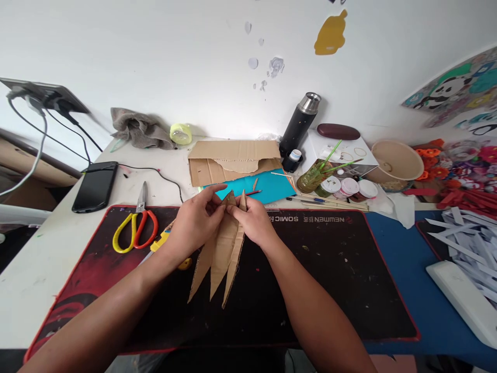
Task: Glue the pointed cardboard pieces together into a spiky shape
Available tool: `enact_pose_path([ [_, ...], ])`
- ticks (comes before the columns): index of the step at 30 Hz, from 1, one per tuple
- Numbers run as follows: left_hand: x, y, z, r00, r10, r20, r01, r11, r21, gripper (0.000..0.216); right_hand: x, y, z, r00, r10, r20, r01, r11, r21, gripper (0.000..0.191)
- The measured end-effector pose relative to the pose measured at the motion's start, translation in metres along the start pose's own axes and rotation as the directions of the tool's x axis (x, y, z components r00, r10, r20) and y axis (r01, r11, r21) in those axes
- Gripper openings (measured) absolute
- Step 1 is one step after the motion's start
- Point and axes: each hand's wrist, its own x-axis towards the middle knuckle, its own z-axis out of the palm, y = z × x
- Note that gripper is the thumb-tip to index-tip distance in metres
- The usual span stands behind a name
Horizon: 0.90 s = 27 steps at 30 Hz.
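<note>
The pointed cardboard [224,248] is held above the black mat [322,290], near its far edge, with its long tips directed toward the person; whether it is one creased piece or several strips cannot be told. Its upper end is pinched between both hands. The left hand [199,220] is curled nearly closed, thumb and fingertips gathered at the cardboard, while the right hand [254,220] is closed on the right-hand edge, its thumb laid across the front and its other fingers mostly hidden.

For good handling, pressure is best applied close to the creases and spread along them, so that the card is not buckled or torn at the narrow points. Edges should be lined up before they are squeezed, and the tips are better left free of the mat so that they are not bent.

Care is called for around the yellow cutter [160,241], which lies partly hidden by the left forearm, and the scissors [141,209] beside it. Beyond the mat, a blue sheet [272,192] and a larger cardboard sheet [233,149] are laid on the table [23,269].
</note>
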Motion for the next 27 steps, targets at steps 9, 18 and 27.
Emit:
enact_pose_path([
  [9, -0.001, -0.007, 0.003, 1.0, -0.016, 0.012, 0.017, 0.998, -0.053, 0.047, -0.002, -0.001, 0.003, 0.999, 0.032, 0.007, -0.032, 0.999, 0.015, 0.019],
  [18, 0.009, -0.012, 0.0, 0.966, -0.215, 0.142, 0.246, 0.933, -0.262, 0.028, -0.002, -0.003, 0.004, 0.999, 0.034, -0.038, -0.033, 0.999, 0.027, 0.021],
  [27, 0.007, -0.009, 0.006, 0.986, -0.166, 0.016, 0.166, 0.976, -0.141, 0.018, -0.003, -0.004, 0.005, 1.0, 0.02, 0.013, -0.021, 0.996, 0.082, 0.023],
])
